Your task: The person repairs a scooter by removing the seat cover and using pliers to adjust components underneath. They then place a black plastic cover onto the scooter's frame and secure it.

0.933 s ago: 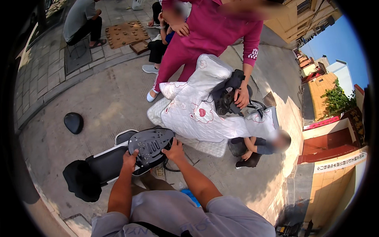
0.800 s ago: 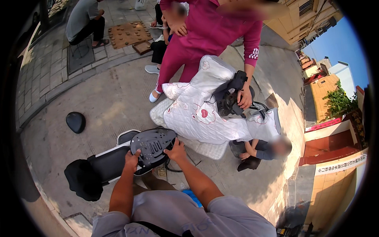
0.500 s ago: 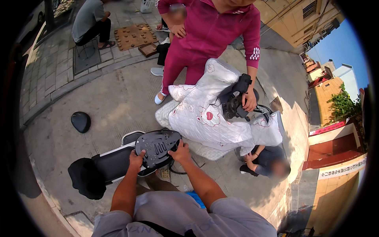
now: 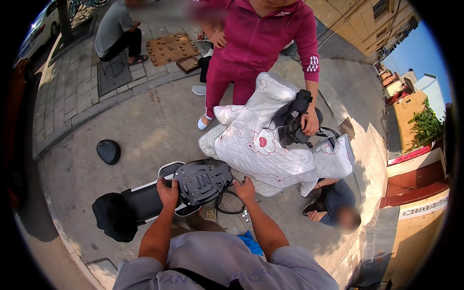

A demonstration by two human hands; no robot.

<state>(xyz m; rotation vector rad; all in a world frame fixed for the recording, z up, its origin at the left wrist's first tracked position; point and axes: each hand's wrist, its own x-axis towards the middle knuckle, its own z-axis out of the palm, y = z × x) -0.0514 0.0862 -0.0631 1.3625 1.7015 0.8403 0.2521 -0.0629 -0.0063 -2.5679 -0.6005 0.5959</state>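
Note:
A black slotted plate (image 4: 203,182), rounded like the base of a scooter top box, lies over the rear end of a scooter in front of me. At its left edge is my left hand (image 4: 167,193), thumb and fingers apart, the thumb close to the rim. Just off the right edge, my right hand (image 4: 245,189) is open with its fingers spread. The scooter's black seat (image 4: 145,199) runs to the left, and a black cover (image 4: 115,217) hangs at its far end. A black cable loop (image 4: 231,211) sits below the plate by my right wrist.
A rounded black shell (image 4: 108,152) lies on the pavement at left. Ahead, a person in magenta stands behind a scooter draped with a white quilted cover (image 4: 261,145). Another person crouches at right. Small parts (image 4: 245,218) and a blue bag (image 4: 251,242) lie near my body.
My hands have loosened from the plate's edges, and the right one has moved slightly away from it. The whole view has shifted a little; the plate stays over the scooter's rear.

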